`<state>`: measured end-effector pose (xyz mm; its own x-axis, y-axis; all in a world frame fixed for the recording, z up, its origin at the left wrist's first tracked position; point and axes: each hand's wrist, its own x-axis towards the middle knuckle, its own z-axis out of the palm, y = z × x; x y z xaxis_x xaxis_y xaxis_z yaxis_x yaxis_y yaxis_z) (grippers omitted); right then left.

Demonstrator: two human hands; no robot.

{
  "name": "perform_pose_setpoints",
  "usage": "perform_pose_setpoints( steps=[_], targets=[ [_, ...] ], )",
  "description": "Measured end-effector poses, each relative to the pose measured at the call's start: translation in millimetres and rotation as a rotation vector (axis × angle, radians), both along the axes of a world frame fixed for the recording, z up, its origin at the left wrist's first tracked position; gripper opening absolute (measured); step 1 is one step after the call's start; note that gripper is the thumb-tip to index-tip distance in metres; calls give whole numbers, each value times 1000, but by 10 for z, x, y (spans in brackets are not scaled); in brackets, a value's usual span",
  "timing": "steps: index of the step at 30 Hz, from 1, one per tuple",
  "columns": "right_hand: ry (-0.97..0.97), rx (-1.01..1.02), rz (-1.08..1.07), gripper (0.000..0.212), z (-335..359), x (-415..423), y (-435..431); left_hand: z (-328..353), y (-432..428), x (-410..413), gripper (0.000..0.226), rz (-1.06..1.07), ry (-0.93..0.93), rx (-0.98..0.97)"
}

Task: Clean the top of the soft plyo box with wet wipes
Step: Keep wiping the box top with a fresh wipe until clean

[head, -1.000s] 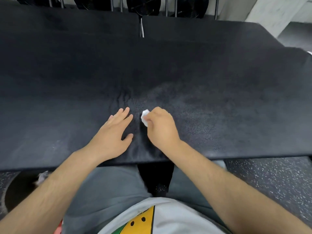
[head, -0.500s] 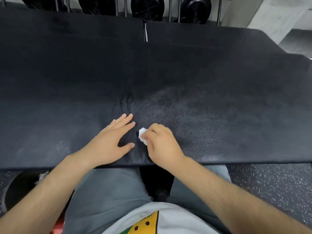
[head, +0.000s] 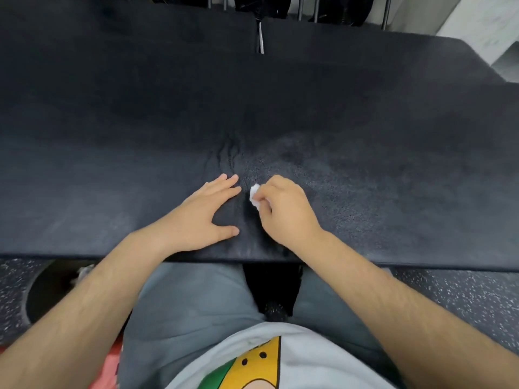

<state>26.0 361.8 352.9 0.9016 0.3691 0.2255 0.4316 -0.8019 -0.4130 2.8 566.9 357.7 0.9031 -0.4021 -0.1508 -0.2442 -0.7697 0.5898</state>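
The black soft plyo box (head: 112, 136) fills the view, its top a rough dark fabric with small creases near the middle. My right hand (head: 286, 211) pinches a small crumpled white wet wipe (head: 254, 195) and holds it against the box top near the front edge. Only a bit of the wipe shows past my fingers. My left hand (head: 203, 217) lies flat on the box just left of the wipe, fingers straight and spread, pressing the fabric.
A second black box (head: 365, 51) butts against the first at the back, with a seam and a metal bar (head: 261, 37) between them. Black weight plates on a rack (head: 261, 4) stand behind. Speckled rubber floor (head: 463, 299) lies below the front edge, by my legs.
My right hand slid the wipe toward me and then back away over the box top. My left hand stayed flat beside it, shifting only slightly.
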Motion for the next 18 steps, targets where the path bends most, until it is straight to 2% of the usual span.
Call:
perform_pose_setpoints(
  steps=[4,9,14,16,18],
  targets=[
    [64,-25,203,15,22,-249,46,-32,0,-9,84,4,-23,-8],
    [53,19,67,18,41,-35,43,-52,-1,-19,82,9,-23,-13],
    [77,-4,230,14,48,-240,-79,-60,-8,-65,80,14,-52,-9],
    [47,-29,209,20,33,-235,-157,-63,-2,-66,79,14,-48,-7],
    [24,45,155,14,15,-212,-90,-72,0,-53,79,17,-47,-11]
  ],
)
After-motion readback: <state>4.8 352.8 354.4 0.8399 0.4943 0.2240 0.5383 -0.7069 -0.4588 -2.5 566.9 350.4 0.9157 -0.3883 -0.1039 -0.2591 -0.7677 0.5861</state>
